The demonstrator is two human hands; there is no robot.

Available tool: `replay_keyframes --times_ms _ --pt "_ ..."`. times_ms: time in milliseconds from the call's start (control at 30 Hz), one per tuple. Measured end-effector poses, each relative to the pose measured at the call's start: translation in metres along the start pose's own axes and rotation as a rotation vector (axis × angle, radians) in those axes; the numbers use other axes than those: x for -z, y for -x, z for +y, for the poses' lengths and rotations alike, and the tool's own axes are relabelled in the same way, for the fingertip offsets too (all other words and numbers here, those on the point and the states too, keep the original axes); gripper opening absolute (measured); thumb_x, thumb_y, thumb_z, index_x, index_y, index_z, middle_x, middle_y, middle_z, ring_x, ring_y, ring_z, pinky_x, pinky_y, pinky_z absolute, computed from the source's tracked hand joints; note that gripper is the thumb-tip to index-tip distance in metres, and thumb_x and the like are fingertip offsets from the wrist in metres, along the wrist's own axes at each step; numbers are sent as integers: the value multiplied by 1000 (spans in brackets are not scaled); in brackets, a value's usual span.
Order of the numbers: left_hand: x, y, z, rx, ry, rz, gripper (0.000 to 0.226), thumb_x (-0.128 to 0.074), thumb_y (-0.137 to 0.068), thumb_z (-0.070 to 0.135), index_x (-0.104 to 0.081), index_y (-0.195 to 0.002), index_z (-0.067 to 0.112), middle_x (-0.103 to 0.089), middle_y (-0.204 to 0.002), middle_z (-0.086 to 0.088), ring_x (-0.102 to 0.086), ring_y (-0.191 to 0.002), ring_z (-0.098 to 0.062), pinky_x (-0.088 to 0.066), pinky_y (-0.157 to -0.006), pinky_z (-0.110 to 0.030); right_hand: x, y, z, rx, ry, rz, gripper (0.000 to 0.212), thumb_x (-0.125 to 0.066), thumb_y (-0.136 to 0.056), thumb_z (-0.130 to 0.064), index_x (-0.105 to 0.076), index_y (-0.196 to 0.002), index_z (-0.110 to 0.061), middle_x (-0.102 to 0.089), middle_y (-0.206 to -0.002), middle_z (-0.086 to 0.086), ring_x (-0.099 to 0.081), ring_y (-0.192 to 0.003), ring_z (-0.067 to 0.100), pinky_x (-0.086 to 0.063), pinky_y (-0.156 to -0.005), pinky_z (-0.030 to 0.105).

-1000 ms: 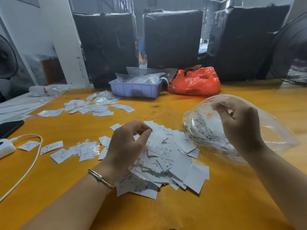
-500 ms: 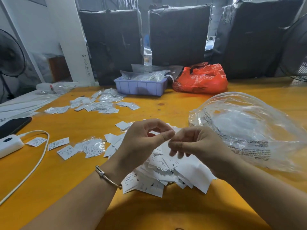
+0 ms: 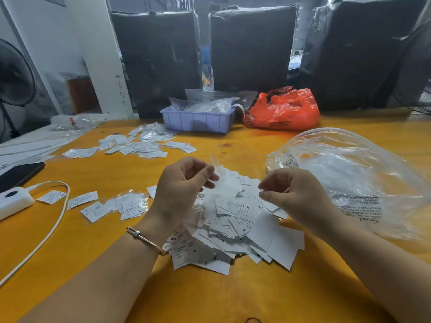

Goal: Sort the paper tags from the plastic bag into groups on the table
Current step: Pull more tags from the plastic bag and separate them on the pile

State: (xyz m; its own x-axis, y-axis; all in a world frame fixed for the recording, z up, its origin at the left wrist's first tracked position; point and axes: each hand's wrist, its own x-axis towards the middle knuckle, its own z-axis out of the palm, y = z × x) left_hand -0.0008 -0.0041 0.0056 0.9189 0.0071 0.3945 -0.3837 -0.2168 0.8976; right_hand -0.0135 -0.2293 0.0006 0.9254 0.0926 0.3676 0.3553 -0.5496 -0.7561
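Pile of tags [image 3: 235, 220] directly under both our hands; left hand [image 3: 184, 190] pinching small clear piece [image 3: 218, 165], right hand [image 3: 291, 194] curled, empty, equally near.

Glossy orange-yellow wooden table [image 3: 233, 299]; three tall black plastic-wrapped blocks [image 3: 254, 45] along its far edge; white wall pillar [image 3: 93, 54] at left; dim, cool light
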Motion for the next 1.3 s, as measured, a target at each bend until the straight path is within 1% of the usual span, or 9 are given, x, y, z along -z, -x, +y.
replay_keyframes --times_ms 167,233,400,500,633,867,967,1067,1300 --pt "0 0 -1 7 18 38 11 -68 -91 15 -68 -88 4 -75 -76 -4 -68 -65 -10 -47 -57 -12 -17 2 4 93 296 -200 28 -70 -84 -38 -63 -111 -29 -60 -104 -15 -53 -92 3 -41 -74 22" --pt "0 0 0 -9 31 61 13 -69 -90 14 -68 -90 1 -75 -75 -6 -68 -63 -9 -47 -56 -11 -25 2 2 134 353 -219 33 -67 -86 -42 -63 -115 -29 -57 -106 -14 -48 -96 3 -40 -79 24" --pt "0 0 0 -24 -2 93 13 -63 -96 17 -68 -88 7 -74 -76 -1 -67 -65 -6 -47 -58 -12 -25 0 -1 107 290 -243 29 -71 -80 -45 -67 -103 -29 -57 -102 -11 -49 -95 7 -42 -82 29" --pt "1 -1 -2 -29 -24 107 13 -61 -96 17 -68 -86 11 -74 -80 -1 -66 -69 -5 -47 -60 -13 -26 0 -2 95 221 -251 26 -76 -76 -42 -66 -96 -28 -58 -105 -8 -50 -94 5 -41 -78 23" --pt "0 -1 -2 -41 -37 112 12 -62 -96 15 -68 -87 12 -74 -81 -3 -66 -69 -5 -47 -60 -12 -27 1 -3 113 197 -227 27 -78 -75 -37 -67 -97 -27 -60 -104 -8 -52 -97 8 -43 -83 29" --pt "0 1 0 -26 -42 61 8 -67 -92 15 -68 -86 11 -74 -81 -5 -66 -70 -8 -48 -62 -13 -27 0 -2 81 170 -267 40 -78 -77 -36 -65 -114 -26 -57 -100 -7 -53 -96 10 -45 -83 28" --pt "-1 2 1 -44 -72 27 9 -73 -87 16 -68 -82 11 -72 -79 -9 -65 -70 -14 -50 -64 -20 -27 1 -4 93 158 -271 37 -78 -76 -37 -68 -112 -29 -56 -101 -7 -53 -98 9 -46 -85 33" --pt "-2 2 0 -52 -84 18 15 -77 -84 18 -67 -80 7 -68 -78 -16 -63 -74 -29 -52 -70 -34 -27 3 -5 129 152 -254 29 -79 -76 -34 -72 -103 -30 -59 -98 -10 -54 -97 7 -46 -85 34" --pt "1 1 -1 -23 -12 21 16 -77 -83 14 -66 -80 4 -69 -73 -12 -62 -67 -13 -47 -60 -16 -28 2 -4 123 176 -285 37 -77 -80 -32 -66 -114 -24 -56 -99 -8 -54 -95 8 -45 -83 27"
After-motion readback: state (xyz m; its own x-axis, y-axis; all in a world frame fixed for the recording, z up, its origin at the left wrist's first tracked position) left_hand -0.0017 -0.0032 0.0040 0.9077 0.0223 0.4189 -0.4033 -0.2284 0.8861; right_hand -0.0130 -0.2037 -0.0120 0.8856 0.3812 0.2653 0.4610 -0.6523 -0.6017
